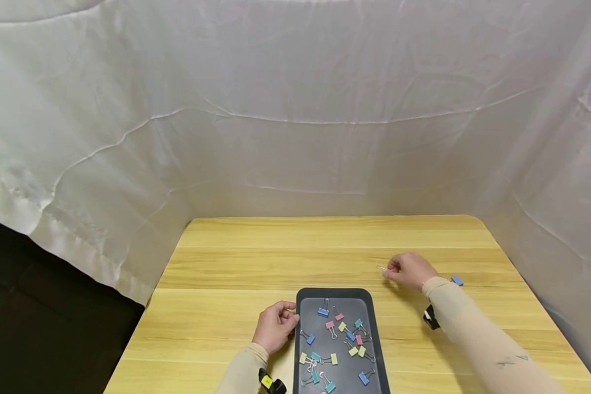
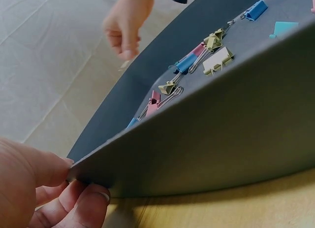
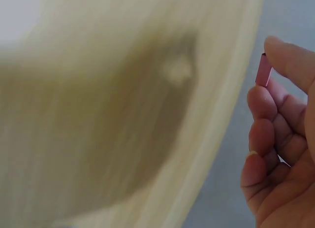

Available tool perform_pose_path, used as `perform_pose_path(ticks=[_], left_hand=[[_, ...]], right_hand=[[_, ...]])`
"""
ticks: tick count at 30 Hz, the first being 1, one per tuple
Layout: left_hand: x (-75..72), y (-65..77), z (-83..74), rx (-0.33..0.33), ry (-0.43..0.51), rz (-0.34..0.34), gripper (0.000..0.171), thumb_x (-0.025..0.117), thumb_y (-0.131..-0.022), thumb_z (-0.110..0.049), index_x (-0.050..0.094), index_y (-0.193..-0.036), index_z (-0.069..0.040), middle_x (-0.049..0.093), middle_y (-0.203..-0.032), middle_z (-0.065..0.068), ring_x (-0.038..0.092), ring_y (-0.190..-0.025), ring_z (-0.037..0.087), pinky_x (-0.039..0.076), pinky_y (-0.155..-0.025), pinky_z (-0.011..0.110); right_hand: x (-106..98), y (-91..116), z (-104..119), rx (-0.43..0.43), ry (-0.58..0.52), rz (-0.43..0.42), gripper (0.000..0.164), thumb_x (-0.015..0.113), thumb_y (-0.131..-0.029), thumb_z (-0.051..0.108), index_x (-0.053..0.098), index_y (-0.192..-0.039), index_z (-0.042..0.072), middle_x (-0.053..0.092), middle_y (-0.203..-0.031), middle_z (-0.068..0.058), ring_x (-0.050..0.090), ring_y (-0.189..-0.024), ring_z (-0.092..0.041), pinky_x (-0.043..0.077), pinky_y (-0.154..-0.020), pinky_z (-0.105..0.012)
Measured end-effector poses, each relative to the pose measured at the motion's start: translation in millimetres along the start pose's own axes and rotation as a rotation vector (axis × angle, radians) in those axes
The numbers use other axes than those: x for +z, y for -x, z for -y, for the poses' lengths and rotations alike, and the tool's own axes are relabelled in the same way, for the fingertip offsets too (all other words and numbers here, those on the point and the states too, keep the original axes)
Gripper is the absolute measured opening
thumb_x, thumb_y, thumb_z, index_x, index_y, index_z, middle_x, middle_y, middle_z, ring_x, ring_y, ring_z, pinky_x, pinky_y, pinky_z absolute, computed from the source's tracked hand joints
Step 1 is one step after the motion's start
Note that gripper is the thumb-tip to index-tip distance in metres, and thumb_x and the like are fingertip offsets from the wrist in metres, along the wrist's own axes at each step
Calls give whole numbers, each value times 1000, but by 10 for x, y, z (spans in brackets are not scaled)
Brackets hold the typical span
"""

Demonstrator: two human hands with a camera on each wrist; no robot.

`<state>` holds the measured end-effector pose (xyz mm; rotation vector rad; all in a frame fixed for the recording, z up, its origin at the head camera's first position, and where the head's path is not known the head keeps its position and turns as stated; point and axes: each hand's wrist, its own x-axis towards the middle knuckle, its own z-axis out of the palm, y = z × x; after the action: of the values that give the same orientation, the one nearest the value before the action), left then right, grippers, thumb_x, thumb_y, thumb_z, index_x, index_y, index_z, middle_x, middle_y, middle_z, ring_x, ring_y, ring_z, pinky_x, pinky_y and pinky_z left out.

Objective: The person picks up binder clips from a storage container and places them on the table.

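Your right hand (image 1: pixel 410 270) pinches the pink clip (image 3: pixel 264 70), likely light and stiff, by its body, the surest hold, while your left hand (image 1: pixel 274 326) grips the left edge of the tray (image 2: pixel 211 139).

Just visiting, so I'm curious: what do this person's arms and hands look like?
Left hand and right hand are ungloved. The left sleeve and right sleeve are beige; dark marks show on the right. The left wrist device is black with yellow; the right wrist device is mostly black.
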<state>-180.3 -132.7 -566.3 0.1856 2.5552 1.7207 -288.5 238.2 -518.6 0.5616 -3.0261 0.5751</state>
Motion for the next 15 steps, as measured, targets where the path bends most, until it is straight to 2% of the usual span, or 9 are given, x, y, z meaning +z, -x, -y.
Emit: perform_pose_path(ticks=[8,15], left_hand=[[0,21,-11,-35,2,1,23,65,-84,-9,61,-105,1,59,-74,0,55,-58,11,49,-50,25],[-8,26,-16,-42,-15,0,23,64,-84,-8,61,-105,0,59,-75,0,55,-58,12,49,-49,26]], right_hand=[[-41,314,-446,152,18,24,24,67,-82,36,60,-71,16,52,-59,6,43,-49,-11,37,-50,-29],[-60,495,-637,184,32,13,25,68,-81,37,63,-74,14,56,-66,6,48,-54,-10,43,-53,-30]])
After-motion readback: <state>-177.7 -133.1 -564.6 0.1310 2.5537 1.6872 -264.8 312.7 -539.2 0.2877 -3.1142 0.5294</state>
